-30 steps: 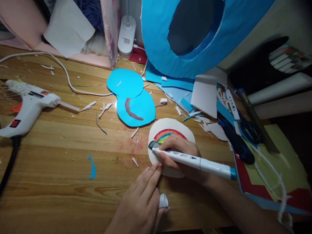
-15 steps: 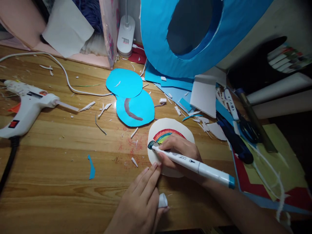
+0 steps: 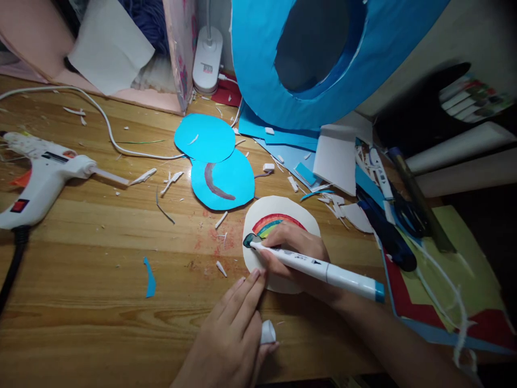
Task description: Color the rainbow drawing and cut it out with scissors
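Note:
A round cream paper piece (image 3: 309,218) with a drawn rainbow (image 3: 278,220) lies on the wooden table. My right hand (image 3: 297,248) grips a white marker (image 3: 311,265) with a teal end. The marker's tip touches the dark teal-grey cloud shape (image 3: 250,241) at the rainbow's left foot, and the hand covers the rainbow's right part. Stretched fingers of my left hand (image 3: 238,318) press the paper's lower left edge. Between that hand's thumb and fingers sits a white marker cap (image 3: 268,332).
Two blue paper rounds (image 3: 238,172) overlap beyond the paper. A glue gun (image 3: 44,172) lies at left with its black cord. White scraps dot the table. At right are a dark blue cutter (image 3: 388,240), scissors (image 3: 407,213) and coloured sheets (image 3: 460,269). A large blue ring (image 3: 258,70) stands behind.
The marker's teal end has tilted slightly upward while its tip stays at the cloud shape. My left hand keeps its place; the whole view has shifted slightly.

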`<state>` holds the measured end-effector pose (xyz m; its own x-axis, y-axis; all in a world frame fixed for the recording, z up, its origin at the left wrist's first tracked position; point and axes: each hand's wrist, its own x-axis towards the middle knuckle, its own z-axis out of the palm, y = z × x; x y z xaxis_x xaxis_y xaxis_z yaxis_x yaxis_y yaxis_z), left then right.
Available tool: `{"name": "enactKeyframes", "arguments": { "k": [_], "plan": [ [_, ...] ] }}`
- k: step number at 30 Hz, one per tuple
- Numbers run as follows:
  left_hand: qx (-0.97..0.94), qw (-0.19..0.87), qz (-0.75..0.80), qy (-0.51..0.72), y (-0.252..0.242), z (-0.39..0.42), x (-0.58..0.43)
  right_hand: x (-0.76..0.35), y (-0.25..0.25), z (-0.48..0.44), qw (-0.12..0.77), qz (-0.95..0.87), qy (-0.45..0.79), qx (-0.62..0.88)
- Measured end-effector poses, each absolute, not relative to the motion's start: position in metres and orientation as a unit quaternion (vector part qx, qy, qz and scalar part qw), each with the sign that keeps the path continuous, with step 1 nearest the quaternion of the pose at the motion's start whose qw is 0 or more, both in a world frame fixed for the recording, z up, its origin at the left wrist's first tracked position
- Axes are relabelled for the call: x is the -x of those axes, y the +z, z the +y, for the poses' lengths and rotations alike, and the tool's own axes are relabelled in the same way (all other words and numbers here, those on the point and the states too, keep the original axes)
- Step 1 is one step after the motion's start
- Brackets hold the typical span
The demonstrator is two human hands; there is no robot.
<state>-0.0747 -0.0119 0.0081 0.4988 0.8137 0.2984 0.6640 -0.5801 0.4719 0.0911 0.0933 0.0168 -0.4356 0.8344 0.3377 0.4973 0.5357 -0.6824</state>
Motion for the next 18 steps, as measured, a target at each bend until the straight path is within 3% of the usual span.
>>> {"name": "enactKeyframes", "arguments": {
  "k": [18],
  "plan": [
    [-0.852, 0.149, 0.433, 0.254, 0.0077, -0.0123, 0.0761, -0.0873, 0.0194, 0.0926, 0.343, -0.783, 0.255, 0.451]
  ]
}}
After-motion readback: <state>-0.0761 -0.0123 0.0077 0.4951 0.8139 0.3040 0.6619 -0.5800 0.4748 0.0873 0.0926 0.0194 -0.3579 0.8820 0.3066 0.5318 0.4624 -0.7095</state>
